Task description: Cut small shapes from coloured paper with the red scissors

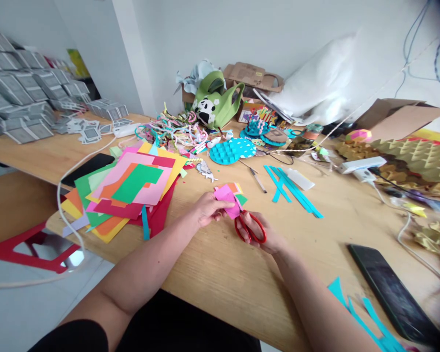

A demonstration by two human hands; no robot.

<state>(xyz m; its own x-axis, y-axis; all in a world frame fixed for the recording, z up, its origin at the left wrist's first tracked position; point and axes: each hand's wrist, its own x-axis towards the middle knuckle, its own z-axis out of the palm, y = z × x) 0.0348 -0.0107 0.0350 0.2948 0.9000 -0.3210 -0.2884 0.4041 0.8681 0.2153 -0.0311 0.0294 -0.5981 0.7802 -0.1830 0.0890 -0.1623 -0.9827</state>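
Note:
Between the thumb and fingers of my left hand (209, 210) is a small piece of pink paper (225, 194). My right hand (261, 233) has its fingers through the handles of red-handled scissors (250, 231). The scissors' blades meet the pink paper at its right edge; how far they cut into it I cannot tell. Small orange and green paper pieces (242, 199) lie just behind the pink one. To the left is a loose stack of coloured paper sheets (139, 183).
Blue paper strips (293, 190) and a pen (258, 181) lie beyond my hands. At right are a dark phone (392, 293) and a white power strip (363, 165). Craft pieces, a green panda bag (220, 105) and boxes crowd the back. A white cable (68, 181) loops at left.

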